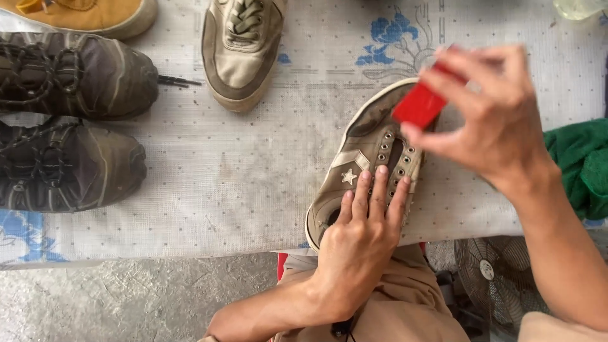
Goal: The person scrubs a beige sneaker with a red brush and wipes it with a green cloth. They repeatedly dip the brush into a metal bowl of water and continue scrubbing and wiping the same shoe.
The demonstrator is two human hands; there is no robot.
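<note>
pinched between thumb and fingertips, our right hand [500,120] holds a small red block [420,104] — it looks like a sponge or bar, though motion blur keeps us from telling which. it hovers over the toe of a dirty grey-brown sneaker [367,152] with a pale star on its side and empty eyelets. our left hand [361,237] lies flat on the sneaker's heel half, fingers spread, gripping nothing.

the sneaker sits at the near edge of a white cloth [240,183] with blue flower prints, its heel at that edge. near the far edge lies a beige sneaker [242,47]. along the left edge we see two dark laced shoes [69,120] side by side, and a tan shoe [88,14] in the far left corner. a green rag [579,164] lies at the right edge — below it, on the floor, a fan [494,275].
</note>
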